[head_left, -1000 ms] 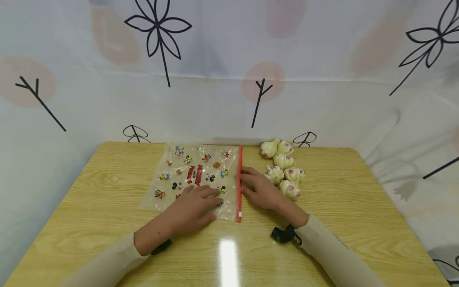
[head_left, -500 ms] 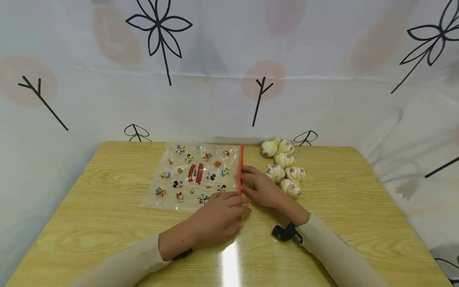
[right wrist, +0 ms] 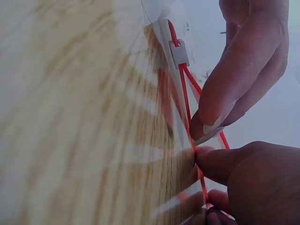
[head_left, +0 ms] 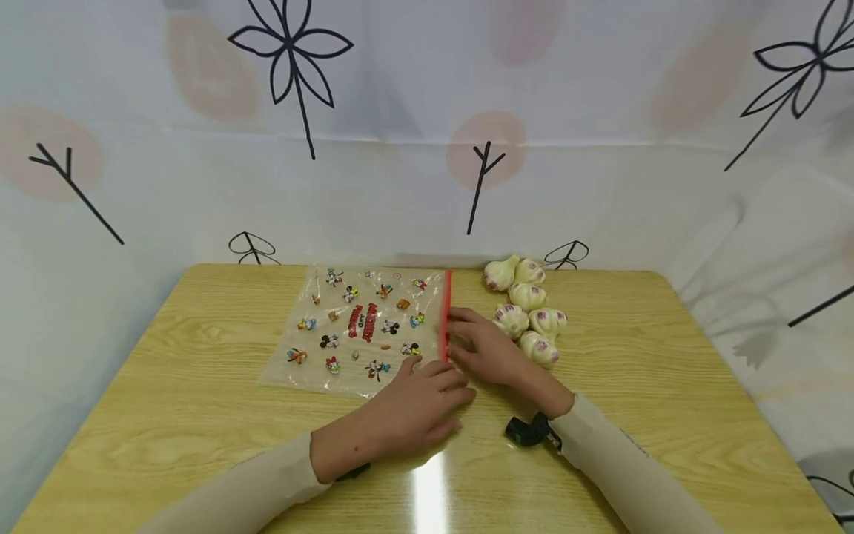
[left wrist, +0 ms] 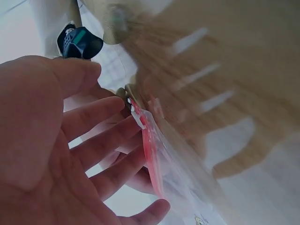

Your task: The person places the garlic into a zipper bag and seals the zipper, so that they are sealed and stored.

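A clear zip bag (head_left: 360,326) printed with cartoon figures lies flat, its red zip edge (head_left: 446,326) facing right. My right hand (head_left: 490,347) is at the middle of that edge; in the right wrist view its thumb (right wrist: 218,161) pinches the red strip. Nearer me, my left hand (head_left: 420,404) reaches over the near end of the edge, fingers extended and spread in the left wrist view. Its fingertips touch or nearly touch the strip. By the white slider (right wrist: 178,53), two red strips stand apart. My left hand covers the slider in the head view.
Several garlic bulbs (head_left: 528,297) sit in a cluster right of the bag, just beyond my right hand. All lie on a wooden table (head_left: 600,415). A patterned white cloth (head_left: 400,200) hangs behind it. Black wrist devices (head_left: 527,432) are strapped under both wrists.
My left hand has moved right, off the bag's printed face to the near end of its red edge. My right hand stays at the edge. Bag and garlic look unmoved.
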Motion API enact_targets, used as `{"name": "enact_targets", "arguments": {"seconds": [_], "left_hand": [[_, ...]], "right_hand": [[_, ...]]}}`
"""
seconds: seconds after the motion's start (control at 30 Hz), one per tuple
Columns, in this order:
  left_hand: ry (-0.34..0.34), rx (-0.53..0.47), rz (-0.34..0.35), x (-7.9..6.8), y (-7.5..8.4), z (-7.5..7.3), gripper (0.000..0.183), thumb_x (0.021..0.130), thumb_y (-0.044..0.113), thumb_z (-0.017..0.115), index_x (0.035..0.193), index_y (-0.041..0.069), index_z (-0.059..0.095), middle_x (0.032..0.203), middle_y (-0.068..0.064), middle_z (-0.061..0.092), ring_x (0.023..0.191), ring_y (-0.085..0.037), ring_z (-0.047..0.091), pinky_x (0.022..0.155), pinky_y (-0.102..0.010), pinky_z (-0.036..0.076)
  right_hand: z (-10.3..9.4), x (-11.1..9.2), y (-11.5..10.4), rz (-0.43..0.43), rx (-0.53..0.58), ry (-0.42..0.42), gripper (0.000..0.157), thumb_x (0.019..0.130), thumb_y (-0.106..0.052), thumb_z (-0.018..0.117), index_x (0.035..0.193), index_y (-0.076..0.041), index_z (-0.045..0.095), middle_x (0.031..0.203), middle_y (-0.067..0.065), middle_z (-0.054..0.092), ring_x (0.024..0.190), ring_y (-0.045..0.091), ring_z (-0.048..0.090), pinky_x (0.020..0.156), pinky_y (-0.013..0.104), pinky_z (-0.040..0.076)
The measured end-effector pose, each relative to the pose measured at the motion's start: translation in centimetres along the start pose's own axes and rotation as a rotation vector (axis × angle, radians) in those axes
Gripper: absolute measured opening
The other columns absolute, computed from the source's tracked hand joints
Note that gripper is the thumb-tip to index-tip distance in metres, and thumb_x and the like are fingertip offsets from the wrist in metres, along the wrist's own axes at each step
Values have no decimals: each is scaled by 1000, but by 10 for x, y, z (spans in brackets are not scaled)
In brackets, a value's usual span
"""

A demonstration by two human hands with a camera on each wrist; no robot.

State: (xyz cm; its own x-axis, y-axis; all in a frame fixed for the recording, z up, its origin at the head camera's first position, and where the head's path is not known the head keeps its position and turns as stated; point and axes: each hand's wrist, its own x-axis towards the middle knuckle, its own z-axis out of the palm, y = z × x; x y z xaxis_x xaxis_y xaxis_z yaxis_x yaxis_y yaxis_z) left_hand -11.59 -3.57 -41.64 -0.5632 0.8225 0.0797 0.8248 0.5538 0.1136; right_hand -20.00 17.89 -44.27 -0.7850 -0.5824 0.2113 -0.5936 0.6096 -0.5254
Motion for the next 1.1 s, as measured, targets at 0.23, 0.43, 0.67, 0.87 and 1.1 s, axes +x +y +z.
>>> {"name": "enact_targets", "arguments": {"seconds": [0.23,0.43,0.67,0.87,1.1], "left_hand": [[-3,94,-41,0,0,-1,46,107,47,58,147,25,60,144,5,57,142,-19,45,111,-69,39],[22,201,-86,-1,0,-1,54,104,58,59,143,22,60,142,1,59,143,-22,45,112,-64,39],[33,232,-185,-5,1,0,64,100,66,60,145,20,63,147,1,58,138,-37,46,111,-59,38],[1,188,-228,-7,1,0,64,104,62,54,148,16,61,149,0,52,133,-39,49,104,-66,45],[21,244,-237,-7,-2,2,53,109,48,47,142,11,63,139,-8,51,127,-38,50,96,-62,51]], "right_hand": [[1,0,1,15,4,7,33,100,-12,74,132,-3,72,156,19,52,144,40,51,116,56,43],[1,0,2,23,9,5,37,99,-14,75,134,-5,72,158,17,52,144,39,51,117,56,42],[1,0,1,15,13,15,29,99,-14,75,127,-3,74,154,20,54,143,41,51,117,57,42],[0,0,0,10,18,19,34,99,-15,76,132,-6,73,157,18,52,144,40,51,116,57,42],[-1,-1,-1,12,40,25,37,99,-11,75,136,-6,72,158,18,51,145,39,50,114,57,45]]}}
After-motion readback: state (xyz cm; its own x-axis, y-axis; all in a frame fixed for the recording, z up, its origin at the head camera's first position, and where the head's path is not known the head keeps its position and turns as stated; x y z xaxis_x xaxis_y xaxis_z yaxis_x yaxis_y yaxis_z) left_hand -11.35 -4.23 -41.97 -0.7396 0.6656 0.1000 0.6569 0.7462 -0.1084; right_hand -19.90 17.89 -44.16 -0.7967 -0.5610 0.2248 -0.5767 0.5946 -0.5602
